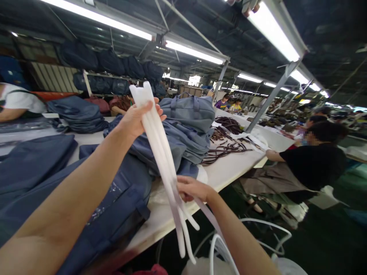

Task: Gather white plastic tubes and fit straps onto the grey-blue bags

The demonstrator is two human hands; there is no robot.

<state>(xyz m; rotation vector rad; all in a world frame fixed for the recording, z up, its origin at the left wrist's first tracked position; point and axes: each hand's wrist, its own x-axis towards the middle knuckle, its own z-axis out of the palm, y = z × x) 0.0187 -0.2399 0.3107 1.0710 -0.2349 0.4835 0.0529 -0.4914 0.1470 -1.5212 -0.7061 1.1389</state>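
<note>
The bundle of white tubes [160, 147] slants down the middle of the frame, its top ends just above centre and its loose ends fanning out near the bottom, past the edge of the table [229, 166]. The left hand [136, 120] has its grip closed around the bundle near the top, thumb across the front and fingers behind. The right hand [196, 190], right of lower centre, has bent fingers against the bundle's side; whether its grip is closed on the tubes cannot be told. A single white strip [208, 214] runs down from that hand towards white coils [212, 250] at the bottom of the frame. The tubes look light and bendy, probably foam or soft plastic, hard to break but perhaps a little slick, so single lengths could slide out of a loose hold. The best place to take hold seems to be near the gathered top, squeezing all lengths together, with a second light hold lower down, where they begin to spread.
</note>
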